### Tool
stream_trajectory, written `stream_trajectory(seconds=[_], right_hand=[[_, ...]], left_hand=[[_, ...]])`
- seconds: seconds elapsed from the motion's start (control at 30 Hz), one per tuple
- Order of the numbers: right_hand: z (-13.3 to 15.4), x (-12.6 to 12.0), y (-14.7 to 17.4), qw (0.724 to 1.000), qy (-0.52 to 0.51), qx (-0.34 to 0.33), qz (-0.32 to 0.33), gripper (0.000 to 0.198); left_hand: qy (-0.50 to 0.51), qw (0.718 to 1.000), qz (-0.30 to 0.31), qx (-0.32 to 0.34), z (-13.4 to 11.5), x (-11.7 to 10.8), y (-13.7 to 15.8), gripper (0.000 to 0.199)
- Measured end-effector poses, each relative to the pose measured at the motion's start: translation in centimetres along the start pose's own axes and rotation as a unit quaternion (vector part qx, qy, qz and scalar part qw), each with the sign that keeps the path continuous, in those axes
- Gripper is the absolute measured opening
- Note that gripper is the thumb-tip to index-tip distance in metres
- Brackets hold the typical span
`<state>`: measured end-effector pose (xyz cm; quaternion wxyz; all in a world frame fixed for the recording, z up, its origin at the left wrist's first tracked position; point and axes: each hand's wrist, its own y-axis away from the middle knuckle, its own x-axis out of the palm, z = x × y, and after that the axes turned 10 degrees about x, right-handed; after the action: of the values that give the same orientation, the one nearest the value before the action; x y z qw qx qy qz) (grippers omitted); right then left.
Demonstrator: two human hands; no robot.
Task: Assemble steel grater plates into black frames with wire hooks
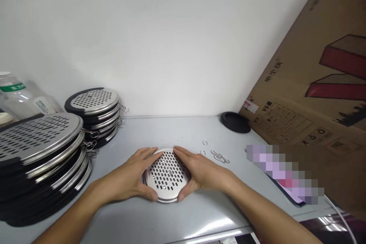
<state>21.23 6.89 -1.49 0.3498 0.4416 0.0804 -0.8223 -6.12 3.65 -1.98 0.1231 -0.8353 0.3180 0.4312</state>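
Note:
Between my two hands lies a round metal disc with slotted holes (pixel 168 175), low over the grey table. My left hand (pixel 140 175) curves round its left rim, thumb at the front edge and fingers at the back. On the opposite side my right hand (pixel 194 169) grips the rim in the same manner. Just right of the disc are some small metal rings (pixel 203 153) and several wire clips (pixel 220 157) in a loose bunch. A black round rubber piece (pixel 235 122) rests farther back.
Two stacks of similar black-edged perforated discs, a near one (pixel 42 137) and a far one (pixel 94 101), stand at the left. Behind them are clear plastic bottles (pixel 21 99). A big cardboard box (pixel 309 95) leans at the right, beside a phone with a blurred screen (pixel 283 177).

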Motion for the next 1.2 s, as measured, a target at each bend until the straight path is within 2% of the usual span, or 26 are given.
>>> stream_trajectory(seconds=[0.17, 0.23, 0.3, 0.33, 0.37, 0.4, 0.43, 0.5, 0.57, 0.63, 0.8, 0.9, 1.0, 1.13, 1.2], right_hand=[[0.0, 0.3, 0.3, 1.0, -0.005, 0.008, 0.003, 0.12], [-0.5, -0.6, 0.4, 1.0, -0.003, -0.002, 0.004, 0.113], [-1.5, -2.9, 0.4, 0.999, 0.021, 0.006, -0.034, 0.093], [-2.4, -4.5, 0.2, 0.995, 0.048, 0.034, -0.086, 0.081], [-3.5, -6.3, 0.0, 0.979, 0.098, 0.084, -0.158, 0.066], [-4.8, -8.1, -0.2, 0.951, 0.165, 0.147, -0.217, 0.053], [-6.3, -10.0, -0.6, 0.932, 0.191, 0.186, -0.246, 0.044], [-9.6, -13.1, -1.3, 0.903, 0.226, 0.241, -0.276, 0.038], [-12.9, -15.0, -2.0, 0.884, 0.262, 0.276, -0.272, 0.036], [-15.6, -15.7, -2.6, 0.875, 0.296, 0.293, -0.246, 0.033], [-19.1, -14.7, -3.0, 0.847, 0.376, 0.313, -0.21, 0.026], [-19.2, -14.6, -2.6, 0.833, 0.409, 0.314, -0.201, 0.031], [-17.9, -15.7, -1.6, 0.821, 0.426, 0.319, -0.207, 0.033], [-14.1, -18.0, 0.1, 0.812, 0.424, 0.316, -0.247, 0.024], [-11.5, -18.4, 0.6, 0.81, 0.414, 0.305, -0.283, 0.027]], left_hand=[[-0.016, 1.0, 0.018, -0.016, -0.1, 1.0, -0.1, 0.116], [-0.025, 0.999, 0.017, -0.018, 0.0, 1.3, -0.1, 0.119], [-0.031, 0.999, 0.018, -0.017, 0.2, 1.5, -0.3, 0.12], [-0.033, 0.999, 0.02, -0.016, 0.3, 1.5, -0.3, 0.12], [-0.036, 0.999, 0.022, -0.014, 0.4, 1.5, -0.4, 0.12], [-0.039, 0.999, 0.023, -0.013, 0.4, 1.5, -0.4, 0.12], [-0.041, 0.999, 0.023, -0.013, 0.4, 1.4, -0.4, 0.119], [-0.043, 0.999, 0.02, -0.014, 0.1, 1.3, -0.3, 0.117], [-0.043, 0.999, 0.02, -0.018, -0.1, 1.1, -0.3, 0.116], [-0.042, 0.998, 0.028, -0.029, -0.4, 0.8, -0.2, 0.115], [-0.04, 0.997, 0.034, -0.055, -0.8, 0.1, -0.2, 0.111], [-0.036, 0.997, 0.03, -0.06, -0.8, -0.1, 0.1, 0.109], [-0.031, 0.997, 0.028, -0.063, -0.7, -0.2, 0.4, 0.108], [-0.02, 0.998, 0.022, -0.057, -0.1, -0.6, 0.7, 0.106], [-0.022, 0.998, 0.014, -0.058, 0.4, -0.9, 0.8, 0.102]])
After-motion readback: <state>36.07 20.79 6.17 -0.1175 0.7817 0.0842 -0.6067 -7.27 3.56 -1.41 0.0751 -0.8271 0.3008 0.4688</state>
